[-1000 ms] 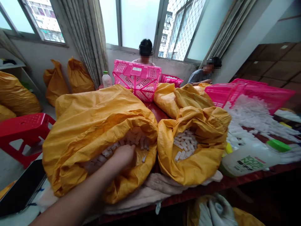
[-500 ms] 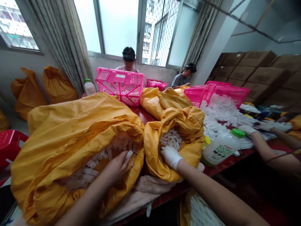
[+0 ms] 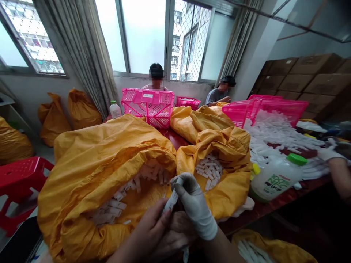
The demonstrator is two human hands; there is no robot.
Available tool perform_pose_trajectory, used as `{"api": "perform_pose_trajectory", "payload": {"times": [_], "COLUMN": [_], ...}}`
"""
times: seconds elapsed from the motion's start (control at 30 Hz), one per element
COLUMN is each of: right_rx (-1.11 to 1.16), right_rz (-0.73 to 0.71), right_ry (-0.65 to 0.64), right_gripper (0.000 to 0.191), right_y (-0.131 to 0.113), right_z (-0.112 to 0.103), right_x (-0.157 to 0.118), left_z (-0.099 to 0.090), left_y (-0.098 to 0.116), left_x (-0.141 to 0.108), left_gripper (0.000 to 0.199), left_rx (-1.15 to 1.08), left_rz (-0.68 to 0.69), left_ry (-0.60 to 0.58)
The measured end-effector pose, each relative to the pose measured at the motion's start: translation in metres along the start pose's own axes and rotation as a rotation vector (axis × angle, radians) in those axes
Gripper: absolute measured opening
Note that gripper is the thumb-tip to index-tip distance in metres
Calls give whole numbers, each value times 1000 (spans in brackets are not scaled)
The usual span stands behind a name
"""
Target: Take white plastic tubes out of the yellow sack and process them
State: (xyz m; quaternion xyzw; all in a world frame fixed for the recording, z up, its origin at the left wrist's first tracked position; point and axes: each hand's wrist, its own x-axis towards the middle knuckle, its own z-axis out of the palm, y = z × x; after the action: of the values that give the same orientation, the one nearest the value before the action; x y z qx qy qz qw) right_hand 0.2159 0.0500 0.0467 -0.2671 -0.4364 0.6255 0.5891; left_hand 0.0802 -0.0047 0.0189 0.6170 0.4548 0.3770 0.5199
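My bare left hand (image 3: 152, 224) pinches the lower end of a small, narrow white plastic piece (image 3: 172, 202). The white-gloved fingers of my right hand (image 3: 195, 204) close on its upper end, so both hands meet on it. Beneath and left of them lies a large yellow sack (image 3: 115, 137), its mouth open on many loose white pieces (image 3: 111, 212). Just beyond my right hand a smaller yellow sack (image 3: 229, 182) holds more such pieces (image 3: 210, 168). Whether the held piece is one part or two joined cannot be made out.
A bottle with a green cap (image 3: 276, 179) stands right of the smaller sack, near a heap of white pieces (image 3: 276, 131). Pink baskets (image 3: 148, 106) stand farther back. A co-worker's gloved hand (image 3: 331, 153) is at right. Red stool (image 3: 23, 175) at left; two people sit opposite.
My right hand has left the smaller sack and come left. My left hand has drawn back from the large sack, and both now grip the white piece. The view has shifted left.
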Motion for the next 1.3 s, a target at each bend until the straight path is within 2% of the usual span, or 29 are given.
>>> {"api": "perform_pose_trajectory", "payload": {"times": [0.07,0.13,0.17,0.23,0.3,0.37,0.43,0.53,0.63,0.7,0.8,0.9,0.97,1.1,1.17,1.23,1.3], "right_rx": [42,170,230,258,167,46,-20,-31,-159,-275,-250,-129,-90,-16,-18,-18,19], "right_rz": [-16,92,161,251,211,119,84,111,29,-32,25,116,111,151,187,184,149], "right_ry": [-67,-81,-64,-22,-4,-17,-27,23,85,67,27,62,75,74,55,55,83], "right_gripper": [12,15,16,18,20,21,23,39,34,29,36,42,42,39,38,37,32], "right_y": [4,5,6,6,8,13,19,27,32,34,36,40,43,51,54,55,52], "right_z": [-1,-3,-4,-2,1,2,0,-7,-13,-12,-4,2,3,-4,-10,-16,-20], "right_x": [-2,-3,-4,-4,-5,-6,-7,-10,-13,-13,-13,-12,-13,-18,-21,-22,-24], "left_z": [2,4,4,4,3,2,1,1,1,1,2,4,6,15,20,21,20], "left_y": [-5,-10,-10,-8,-3,1,4,4,1,-1,0,2,1,-6,-8,-6,-2], "left_x": [-1,-2,-3,-3,-1,0,1,1,4,7,11,14,15,19,21,23,23], "left_gripper": [43,50,50,45,40,39,39,40,39,39,39,39,38,46,49,49,44], "left_rx": [-179,-313,-311,-172,17,113,135,155,275,309,154,55,-8,-546,-704,-702,-591], "left_rz": [-36,-43,-25,33,68,73,71,64,58,72,66,60,67,-128,-200,-193,-123], "left_ry": [-25,-72,-73,-16,62,101,108,66,60,91,112,159,173,10,-41,-35,15]}}
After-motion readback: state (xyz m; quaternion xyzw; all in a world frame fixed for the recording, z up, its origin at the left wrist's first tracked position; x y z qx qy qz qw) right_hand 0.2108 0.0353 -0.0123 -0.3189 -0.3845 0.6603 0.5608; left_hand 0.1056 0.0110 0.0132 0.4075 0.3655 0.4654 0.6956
